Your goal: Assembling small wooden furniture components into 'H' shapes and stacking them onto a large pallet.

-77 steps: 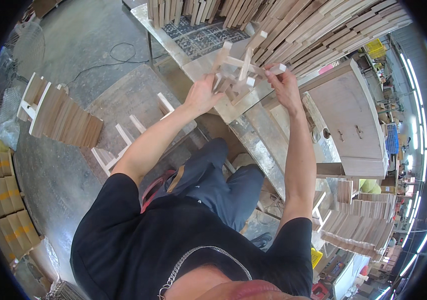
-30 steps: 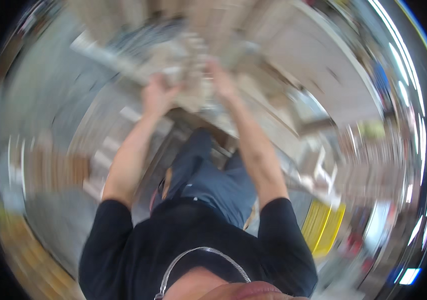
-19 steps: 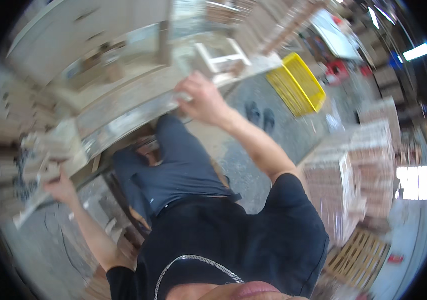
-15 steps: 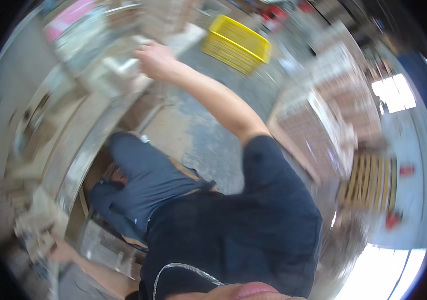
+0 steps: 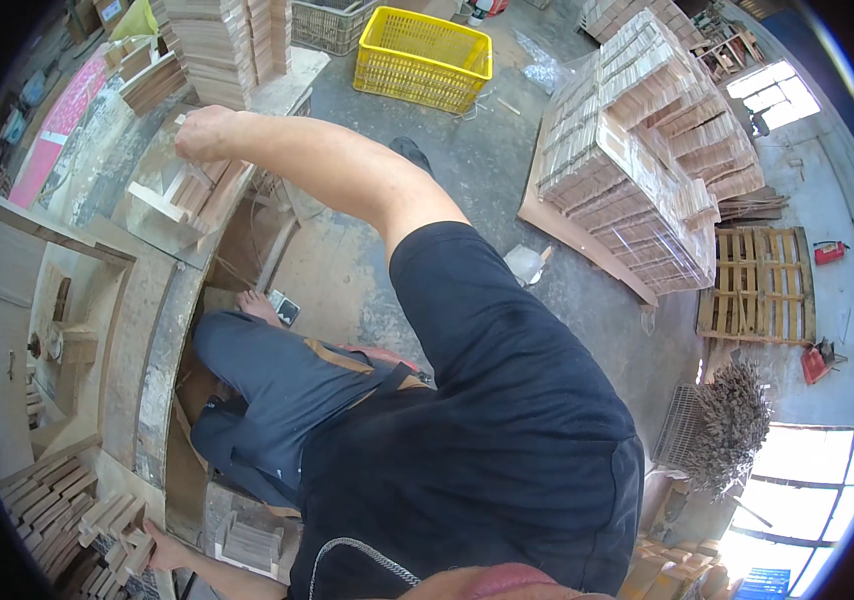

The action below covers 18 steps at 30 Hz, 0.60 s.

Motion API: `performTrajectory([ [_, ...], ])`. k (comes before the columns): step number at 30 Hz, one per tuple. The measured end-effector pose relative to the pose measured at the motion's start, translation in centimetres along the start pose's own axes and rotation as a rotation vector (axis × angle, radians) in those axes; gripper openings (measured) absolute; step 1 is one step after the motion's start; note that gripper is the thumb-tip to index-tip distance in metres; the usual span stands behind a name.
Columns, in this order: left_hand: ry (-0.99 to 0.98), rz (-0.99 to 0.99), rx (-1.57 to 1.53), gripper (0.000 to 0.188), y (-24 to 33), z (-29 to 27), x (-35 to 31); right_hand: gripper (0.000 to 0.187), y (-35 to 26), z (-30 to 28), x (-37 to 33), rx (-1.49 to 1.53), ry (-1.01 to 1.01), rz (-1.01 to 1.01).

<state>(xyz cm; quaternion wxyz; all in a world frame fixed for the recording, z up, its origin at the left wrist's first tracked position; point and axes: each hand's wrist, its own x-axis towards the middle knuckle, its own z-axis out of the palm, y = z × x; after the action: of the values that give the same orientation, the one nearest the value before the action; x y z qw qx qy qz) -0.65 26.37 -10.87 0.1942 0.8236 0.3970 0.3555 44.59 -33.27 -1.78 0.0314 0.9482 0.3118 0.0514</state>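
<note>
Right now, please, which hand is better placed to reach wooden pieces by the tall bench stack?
Probably the right hand: it's beside those pieces; the left hand is at distant wooden parts.

no readable text, numbers or signs. pink sheet point(image 5: 44, 160) on the surface point(image 5: 97, 182), upper left – pale markings, too small to tell letters from pattern. cardboard box point(image 5: 110, 12) at the upper left rim – small printed patch, illegible. red object point(image 5: 829, 252) on the wall point(image 5: 852, 320), right – too small to tell if marked.
</note>
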Motion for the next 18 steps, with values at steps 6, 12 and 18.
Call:
performTrajectory([
  [6, -0.006, 0.005, 0.110, 0.078, -2.1, -1.7, 1.4, 0.010, -5.3, -6.7, -3.2, 0.075, 0.260, -0.134],
  [12, 0.162, -0.118, 0.116, 0.057, 0.5, -12.8, -9.6, 0.012, -20.5, -13.0, -10.2, 0.533, 0.293, -0.429],
  [18, -0.017, -0.241, 0.510, 0.041, 2.8, -24.4, -16.4, 0.027, -28.3, -9.5, -12.3, 0.892, 0.054, -0.609],
])
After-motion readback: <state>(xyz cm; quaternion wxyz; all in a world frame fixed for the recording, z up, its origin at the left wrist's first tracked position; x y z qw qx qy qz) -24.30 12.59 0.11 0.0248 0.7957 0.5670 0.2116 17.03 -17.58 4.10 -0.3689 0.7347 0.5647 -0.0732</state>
